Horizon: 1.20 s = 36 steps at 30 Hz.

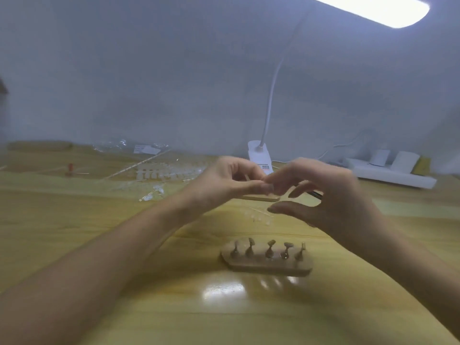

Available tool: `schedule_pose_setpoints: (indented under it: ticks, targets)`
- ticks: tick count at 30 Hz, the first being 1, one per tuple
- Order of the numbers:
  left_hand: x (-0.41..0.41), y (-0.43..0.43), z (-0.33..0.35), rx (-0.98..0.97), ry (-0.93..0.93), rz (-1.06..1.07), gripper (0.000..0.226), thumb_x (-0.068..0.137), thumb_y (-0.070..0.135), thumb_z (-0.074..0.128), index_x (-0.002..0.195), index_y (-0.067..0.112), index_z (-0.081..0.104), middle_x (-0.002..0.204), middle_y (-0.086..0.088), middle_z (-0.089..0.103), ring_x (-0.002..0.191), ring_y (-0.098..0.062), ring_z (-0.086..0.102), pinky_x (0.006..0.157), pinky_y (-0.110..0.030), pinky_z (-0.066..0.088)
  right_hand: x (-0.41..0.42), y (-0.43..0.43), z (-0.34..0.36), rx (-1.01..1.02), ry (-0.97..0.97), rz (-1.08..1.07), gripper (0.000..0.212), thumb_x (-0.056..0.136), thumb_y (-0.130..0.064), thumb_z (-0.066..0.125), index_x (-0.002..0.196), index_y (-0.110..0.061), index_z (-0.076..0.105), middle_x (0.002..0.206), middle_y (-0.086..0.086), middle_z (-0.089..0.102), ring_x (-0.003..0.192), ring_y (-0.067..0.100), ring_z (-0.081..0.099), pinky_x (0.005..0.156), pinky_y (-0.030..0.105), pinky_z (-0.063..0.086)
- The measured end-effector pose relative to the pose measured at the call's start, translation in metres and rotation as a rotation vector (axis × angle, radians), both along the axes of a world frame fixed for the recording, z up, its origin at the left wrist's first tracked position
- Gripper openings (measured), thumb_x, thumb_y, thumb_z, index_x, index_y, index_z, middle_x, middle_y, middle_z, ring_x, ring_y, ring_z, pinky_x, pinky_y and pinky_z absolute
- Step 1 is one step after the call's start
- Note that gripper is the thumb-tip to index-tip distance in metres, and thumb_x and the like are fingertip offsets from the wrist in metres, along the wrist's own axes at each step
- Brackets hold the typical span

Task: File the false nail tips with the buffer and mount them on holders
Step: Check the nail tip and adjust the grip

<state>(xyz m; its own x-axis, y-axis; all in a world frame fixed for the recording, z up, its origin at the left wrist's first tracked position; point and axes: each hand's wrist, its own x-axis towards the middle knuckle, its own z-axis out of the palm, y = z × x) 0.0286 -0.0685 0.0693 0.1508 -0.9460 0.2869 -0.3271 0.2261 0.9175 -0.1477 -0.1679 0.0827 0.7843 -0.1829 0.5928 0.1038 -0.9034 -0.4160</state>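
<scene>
Above the tabletop (74, 207) the left hand (224, 180) curled its fingers toward its thumb; blur hid whether it pinched anything. The right hand (331, 195), fingers loosely spread, touched it with one fingertip. The buffer (261, 198) lay beneath them, loose tips (161, 173) farther left, the holders (267, 255) nearer.

Nothing here is legible. The white clip base of the desk lamp (257, 153) carries a small label (265, 167) with dark barcode-like print, too blurred to read. A white paper tag (146, 149) on a clear plastic bag (109, 145) is equally unreadable.
</scene>
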Motion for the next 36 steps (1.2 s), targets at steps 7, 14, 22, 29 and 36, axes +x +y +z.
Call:
schedule_pose_setpoints:
  ticks: [7, 14, 22, 29, 36]
  targets:
    - [0.002, 0.015, 0.027, 0.093, -0.018, -0.006, 0.026, 0.067, 0.047, 0.076, 0.058, 0.027, 0.062, 0.059, 0.011, 0.053, 0.053, -0.002, 0.039, 0.048, -0.013, 0.030, 0.011, 0.017, 0.031, -0.001, -0.083, -0.047, 0.029, 0.066, -0.041, 0.079, 0.082, -0.017, 0.076, 0.078, -0.012, 0.072, 0.077, 0.004, 0.069, 0.068, 0.032, 0.056]
    - [0.001, 0.033, 0.008, 0.130, 0.088, 0.080, 0.062, 0.040, 0.078, 0.073, 0.072, 0.026, 0.061, 0.081, -0.002, 0.050, 0.068, -0.005, 0.043, 0.059, -0.027, 0.030, 0.024, 0.024, 0.021, 0.138, -0.095, -0.028, 0.019, 0.068, -0.036, 0.082, 0.080, -0.022, 0.076, 0.076, -0.013, 0.073, 0.079, 0.010, 0.069, 0.069, 0.044, 0.057]
    - [-0.021, 0.032, -0.003, 0.023, 0.202, 0.331, 0.033, 0.063, 0.058, 0.062, 0.051, 0.028, 0.056, 0.056, 0.018, 0.048, 0.055, 0.002, 0.038, 0.059, -0.025, 0.027, 0.027, 0.022, 0.000, 0.284, -0.163, -0.005, 0.013, 0.073, -0.029, 0.082, 0.082, -0.024, 0.074, 0.082, -0.005, 0.074, 0.086, 0.024, 0.070, 0.071, 0.050, 0.057]
    - [-0.025, 0.040, -0.016, -0.121, -0.010, 0.359, 0.041, 0.071, 0.059, 0.060, 0.099, 0.029, 0.068, 0.088, 0.021, 0.067, 0.075, 0.009, 0.055, 0.065, -0.003, 0.040, 0.012, 0.006, 0.003, 0.337, -0.115, 0.035, 0.015, 0.074, -0.028, 0.081, 0.085, -0.020, 0.076, 0.087, -0.005, 0.076, 0.083, 0.014, 0.073, 0.075, 0.025, 0.060]
    - [-0.029, 0.046, -0.053, 0.025, -0.226, 0.263, 0.062, 0.071, 0.016, 0.084, 0.122, 0.034, 0.052, 0.089, 0.013, 0.065, 0.083, -0.007, 0.061, 0.073, -0.023, 0.053, 0.004, 0.014, -0.042, 0.243, 0.079, -0.010, 0.019, 0.068, -0.038, 0.078, 0.082, -0.026, 0.079, 0.095, -0.008, 0.066, 0.105, 0.015, 0.058, 0.082, 0.022, 0.050]
